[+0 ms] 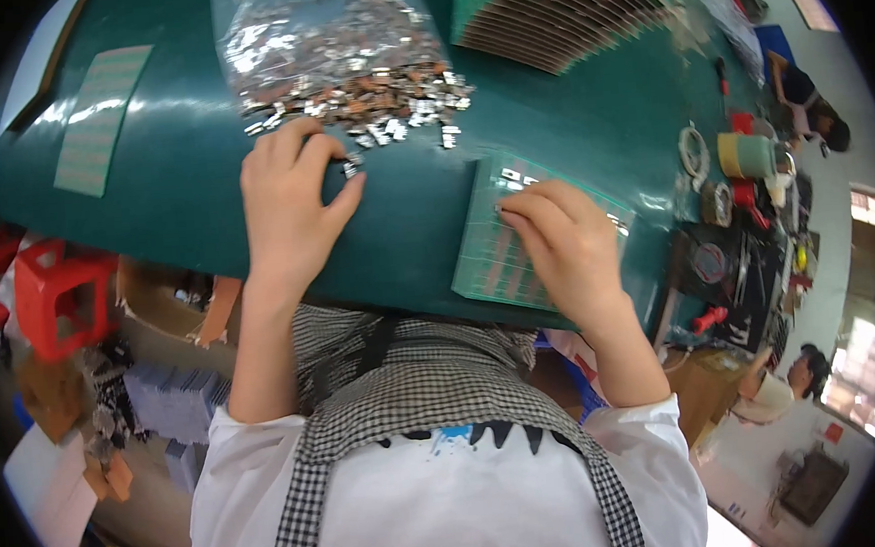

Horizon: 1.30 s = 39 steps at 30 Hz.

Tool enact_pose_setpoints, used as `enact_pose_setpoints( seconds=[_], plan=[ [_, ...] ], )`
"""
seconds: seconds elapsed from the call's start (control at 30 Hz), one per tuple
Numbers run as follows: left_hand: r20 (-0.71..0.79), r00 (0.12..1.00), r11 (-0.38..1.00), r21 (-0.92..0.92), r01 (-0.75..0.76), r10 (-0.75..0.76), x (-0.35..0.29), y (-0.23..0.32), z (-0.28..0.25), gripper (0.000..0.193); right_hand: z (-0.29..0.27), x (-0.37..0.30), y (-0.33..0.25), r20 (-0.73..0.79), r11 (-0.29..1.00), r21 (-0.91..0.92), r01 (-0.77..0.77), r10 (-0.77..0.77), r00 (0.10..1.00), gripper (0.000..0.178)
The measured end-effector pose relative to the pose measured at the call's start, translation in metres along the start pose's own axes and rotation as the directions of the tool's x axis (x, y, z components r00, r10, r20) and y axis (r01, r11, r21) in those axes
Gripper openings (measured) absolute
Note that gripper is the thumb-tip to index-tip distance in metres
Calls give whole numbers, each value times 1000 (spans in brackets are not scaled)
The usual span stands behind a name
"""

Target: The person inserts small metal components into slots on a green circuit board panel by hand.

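Note:
My left hand (291, 202) is curled with thumb and fingertips around a small silvery metal part (354, 164), just in front of a heap of like parts (386, 94). That heap spills from a clear plastic bag (317, 25) lying on the green table (191, 178). Over to the right, my right hand (568, 250) pinches at the upper left of a green circuit board panel (474, 246). A tiny shiny piece shows at its fingertips; its shape is too small to make out. Several silvery parts sit along the panel's far edge, partly hidden by my fingers.
A row of green boards (562, 15) stands at the back. Another pale green panel (103, 123) lies at the left. A tape roll (694, 157) and a yellow-green container (746, 154) are at the right. A red stool (63, 296) stands below left; two people are farther right.

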<state>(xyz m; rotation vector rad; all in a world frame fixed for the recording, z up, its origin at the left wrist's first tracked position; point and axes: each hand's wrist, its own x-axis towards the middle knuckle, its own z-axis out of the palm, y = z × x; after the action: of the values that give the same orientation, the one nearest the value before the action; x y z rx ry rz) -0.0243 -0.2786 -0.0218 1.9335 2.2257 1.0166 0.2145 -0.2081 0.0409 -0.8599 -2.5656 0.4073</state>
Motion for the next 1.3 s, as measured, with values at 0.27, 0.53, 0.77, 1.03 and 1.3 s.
enact_pose_setpoints(
  seconds=[0.27, 0.53, 0.77, 1.03, 1.3],
  plan=[
    [-20, 1000, 993, -118, 7, -9, -3, -5, 5, 21, 0, -3, -7, -46, 992, -123, 8, -14, 999, 13],
    [-24, 999, 995, -99, 32, -35, -10, -9, 2, 20, 12, -8, -3, -73, 984, -152, 92, -104, 992, 15],
    [-26, 1000, 994, -110, -11, 8, 0, -4, 8, 21, 7, -18, -4, -102, 960, -268, 81, -112, 989, 23],
    [-15, 1000, 998, -62, 19, -20, -1, -3, -3, 18, -26, -39, 9, -162, 983, 0, -185, 182, 970, 36],
    [-163, 982, 972, -229, 52, -91, -1, 0, 2, 14, -54, -84, 52, -299, 925, -67, -374, 340, 892, 33]
  ],
)
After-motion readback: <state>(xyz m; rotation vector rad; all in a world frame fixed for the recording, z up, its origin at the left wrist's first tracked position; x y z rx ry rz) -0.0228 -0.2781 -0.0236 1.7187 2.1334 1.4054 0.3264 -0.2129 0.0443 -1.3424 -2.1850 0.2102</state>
